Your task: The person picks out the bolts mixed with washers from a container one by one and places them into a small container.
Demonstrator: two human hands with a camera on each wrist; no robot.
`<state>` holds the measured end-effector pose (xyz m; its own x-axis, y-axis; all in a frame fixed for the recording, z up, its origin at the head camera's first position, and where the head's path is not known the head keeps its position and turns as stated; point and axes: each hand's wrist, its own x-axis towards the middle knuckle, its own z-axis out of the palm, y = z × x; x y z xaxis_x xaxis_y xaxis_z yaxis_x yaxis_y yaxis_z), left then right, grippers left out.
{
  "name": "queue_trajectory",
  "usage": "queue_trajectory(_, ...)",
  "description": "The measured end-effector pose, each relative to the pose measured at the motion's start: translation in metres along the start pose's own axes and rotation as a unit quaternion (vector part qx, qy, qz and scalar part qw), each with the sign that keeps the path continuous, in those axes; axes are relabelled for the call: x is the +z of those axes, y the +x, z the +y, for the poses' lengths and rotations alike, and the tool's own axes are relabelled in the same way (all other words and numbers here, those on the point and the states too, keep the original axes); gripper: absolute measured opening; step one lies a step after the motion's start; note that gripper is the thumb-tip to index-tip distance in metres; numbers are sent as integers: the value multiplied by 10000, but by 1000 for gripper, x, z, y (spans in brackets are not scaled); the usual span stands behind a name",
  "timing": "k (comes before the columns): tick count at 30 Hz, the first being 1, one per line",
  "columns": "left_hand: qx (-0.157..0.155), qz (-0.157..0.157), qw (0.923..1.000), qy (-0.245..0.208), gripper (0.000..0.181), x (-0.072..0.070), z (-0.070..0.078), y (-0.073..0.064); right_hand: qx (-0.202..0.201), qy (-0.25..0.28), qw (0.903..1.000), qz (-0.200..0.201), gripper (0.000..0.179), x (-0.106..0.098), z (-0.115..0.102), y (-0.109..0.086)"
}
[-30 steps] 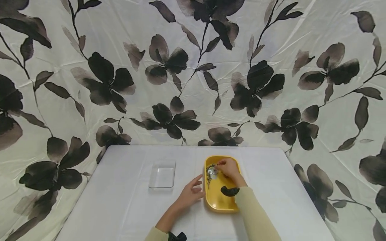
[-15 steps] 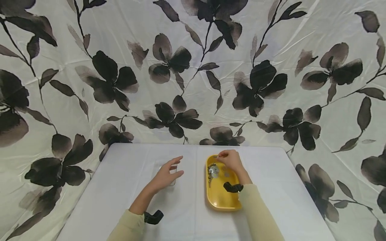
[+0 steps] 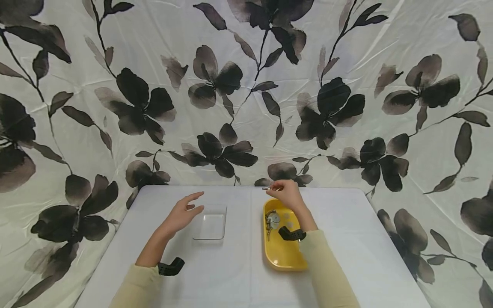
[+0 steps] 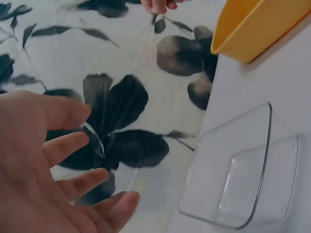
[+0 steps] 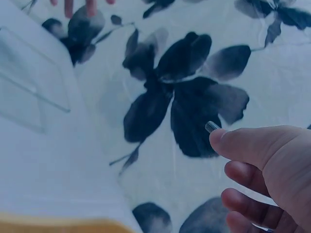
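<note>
My right hand [image 3: 289,196] is raised above the far end of the yellow tray [image 3: 285,262], pinching a small metal bolt [image 5: 212,127] between thumb and fingers. Its threaded end sticks out past the thumb in the right wrist view; the rest is hidden by the fingers. Inside the tray lie silver metal parts [image 3: 272,219], among them round washer-like discs. At the left, my left hand [image 3: 180,217] hovers with spread, relaxed fingers and holds nothing. Just right of it stands a clear square plastic box [image 3: 208,239].
A white-covered table [image 3: 239,273] carries both containers, with the box left of the tray. Behind its far edge hangs a white cloth [image 3: 269,141] with dark flowers. Black wrist straps [image 3: 171,267] are on both arms.
My left hand has moved from the tray's left side across to the left of the clear box. My right hand has risen from inside the tray, bringing the bolt up with it.
</note>
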<state>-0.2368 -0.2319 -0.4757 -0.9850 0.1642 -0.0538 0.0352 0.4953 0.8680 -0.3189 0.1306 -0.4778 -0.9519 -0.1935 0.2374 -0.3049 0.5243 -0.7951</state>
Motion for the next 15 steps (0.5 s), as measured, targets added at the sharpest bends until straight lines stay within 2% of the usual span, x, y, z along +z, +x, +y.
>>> queue_trajectory(3,-190,289,9993,-132,54,-10,-10,-1,-163,127,9998,-32,11,7,-14,3)
queue_trajectory(5,-292,376,9987,-181,54,-15,-15,-3,-186,209,9996,-77,11,12,-21,4)
queue_trajectory(15,-943,424,9925,-654,67,-21,-44,0,-233,517,9979,-297,11,45,-47,11)
